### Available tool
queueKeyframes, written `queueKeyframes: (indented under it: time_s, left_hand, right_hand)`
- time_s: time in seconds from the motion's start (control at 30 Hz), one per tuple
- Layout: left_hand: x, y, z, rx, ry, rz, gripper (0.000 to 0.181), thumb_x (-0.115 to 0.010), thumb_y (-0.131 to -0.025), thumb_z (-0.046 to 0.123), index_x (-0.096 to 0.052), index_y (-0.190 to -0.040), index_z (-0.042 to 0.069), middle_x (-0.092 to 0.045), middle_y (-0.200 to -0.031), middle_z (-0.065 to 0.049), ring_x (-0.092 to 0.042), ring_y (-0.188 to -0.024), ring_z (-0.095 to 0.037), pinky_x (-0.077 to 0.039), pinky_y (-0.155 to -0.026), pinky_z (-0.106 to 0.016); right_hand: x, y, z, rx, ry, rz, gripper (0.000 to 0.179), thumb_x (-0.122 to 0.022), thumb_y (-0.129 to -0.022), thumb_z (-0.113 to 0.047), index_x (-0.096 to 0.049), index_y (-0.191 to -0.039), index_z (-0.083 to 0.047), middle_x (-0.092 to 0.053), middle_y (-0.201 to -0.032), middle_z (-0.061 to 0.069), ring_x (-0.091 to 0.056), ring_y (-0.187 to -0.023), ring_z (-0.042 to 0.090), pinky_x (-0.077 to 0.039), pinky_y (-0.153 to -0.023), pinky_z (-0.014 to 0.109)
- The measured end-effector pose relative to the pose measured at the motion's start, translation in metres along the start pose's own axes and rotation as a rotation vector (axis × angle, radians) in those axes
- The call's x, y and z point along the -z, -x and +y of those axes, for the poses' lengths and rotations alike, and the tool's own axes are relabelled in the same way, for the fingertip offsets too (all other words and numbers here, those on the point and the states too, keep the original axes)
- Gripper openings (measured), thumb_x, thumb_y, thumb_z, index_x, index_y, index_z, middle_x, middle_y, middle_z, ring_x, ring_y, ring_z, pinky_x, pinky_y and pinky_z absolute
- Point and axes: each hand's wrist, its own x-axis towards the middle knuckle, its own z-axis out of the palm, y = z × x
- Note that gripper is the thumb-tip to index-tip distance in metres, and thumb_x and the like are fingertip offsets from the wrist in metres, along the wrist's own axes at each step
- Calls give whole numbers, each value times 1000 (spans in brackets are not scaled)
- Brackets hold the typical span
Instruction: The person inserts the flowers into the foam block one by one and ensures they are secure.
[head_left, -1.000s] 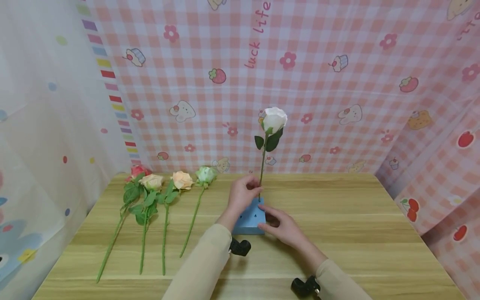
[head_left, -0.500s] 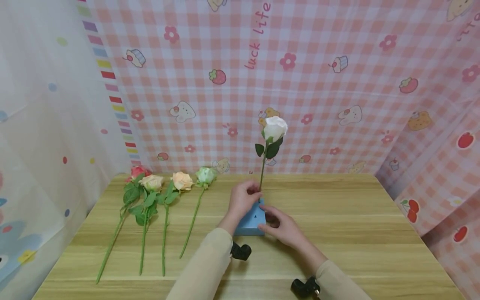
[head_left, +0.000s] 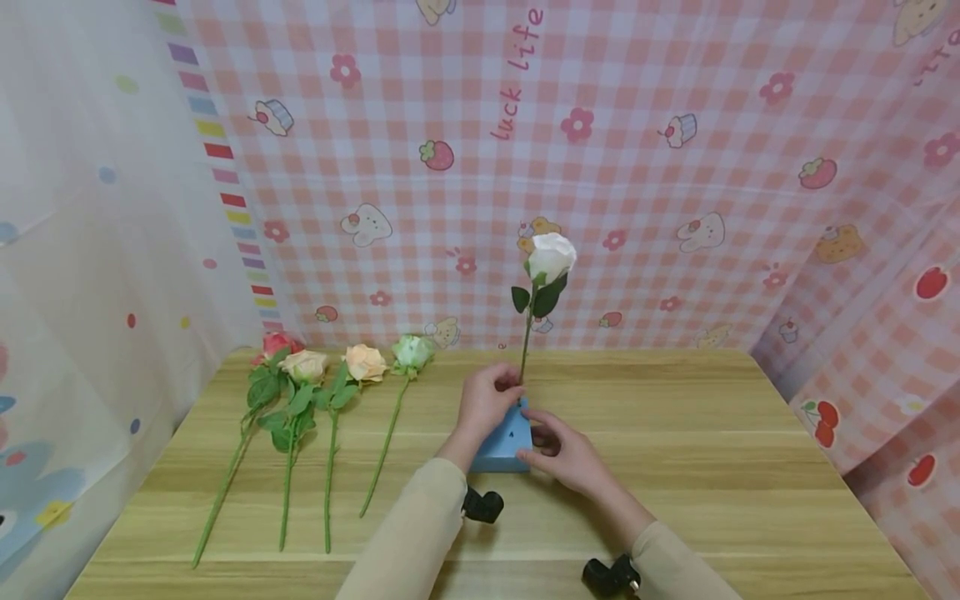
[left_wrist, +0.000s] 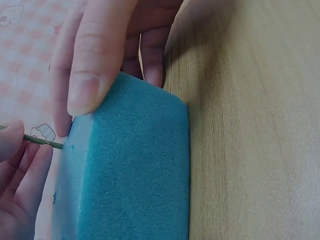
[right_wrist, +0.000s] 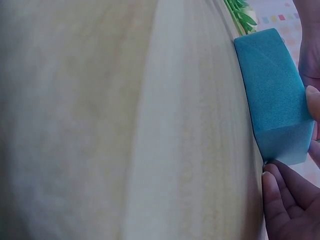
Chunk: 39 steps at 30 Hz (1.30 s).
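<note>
My left hand point(head_left: 486, 405) pinches the green stem point(left_wrist: 37, 141) of a white rose point(head_left: 552, 257) just above a blue foam block point(head_left: 501, 463). The rose stands nearly upright, and its stem end meets a hole in the block's top near the back. My right hand point(head_left: 572, 456) holds the block at its right side, with the thumb point(left_wrist: 85, 92) on an edge in the left wrist view. Small dark holes mark the block's top, part of which my left hand covers. In the right wrist view, right-hand fingers point(right_wrist: 287, 187) touch the block's end near the table.
Several artificial roses lie left on the wooden table point(head_left: 712, 467): a red one point(head_left: 277, 343), a cream one point(head_left: 303, 365), a peach one point(head_left: 365, 362) and a pale green one point(head_left: 412, 352). A checked cloth point(head_left: 637, 192) hangs behind. Black wrist cameras sit below both hands.
The white rose has come down a little, its stem deeper toward the block, and my left hand has lowered slightly with it. My right hand has stayed at the block's side.
</note>
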Motion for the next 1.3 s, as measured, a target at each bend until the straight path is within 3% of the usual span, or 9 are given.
queueKeyframes:
  time_s: [0.37, 0.63, 0.8, 0.93, 1.3]
  left_hand:
    - [-3, 1, -2, -11, -6, 5, 9, -75, -86, 1, -72, -93, 4, -69, -87, -5, -65, -84, -21, -56, -76, -33]
    - [-2, 5, -6, 36, 8, 5, 10, -75, -87, 5, -73, -97, 5, -70, -89, -4, -66, -86, -20, -56, -77, -34]
    - [-1, 8, -9, 51, 25, 6, 13, -76, -87, 6, -74, -100, 7, -71, -88, -3, -67, -84, -19, -56, -76, -33]
    - [2, 10, -9, 55, 67, 6, 17, -76, -86, 4, -73, -103, 4, -71, -88, -4, -67, -82, -19, -56, -76, -32]
    - [22, 24, -13, 79, 149, -75, 28, -74, -89, 7, -69, -116, 6, -72, -99, -8, -68, -87, -20, -57, -74, -29]
  right_hand:
    - [0, -1, 0, -9, -3, 5, 60, -78, -88, -24, -53, -141, -10, -67, -118, 17, -67, -102, 27, -57, -83, 32]
    - [0, 0, -1, -25, 7, -6, 61, -79, -87, -25, -54, -141, -13, -67, -119, 14, -66, -102, 23, -56, -83, 27]
    - [1, -1, 0, 3, 9, -4, 59, -78, -88, -24, -54, -140, -10, -66, -118, 17, -66, -101, 26, -56, -83, 33]
    - [1, 0, -1, 43, 14, 4, 58, -78, -88, -21, -54, -139, -6, -67, -116, 19, -67, -99, 28, -57, -81, 35]
    - [1, -1, -2, 11, 12, -2, 58, -78, -88, -22, -54, -139, -7, -66, -118, 18, -67, -100, 28, -57, -84, 37]
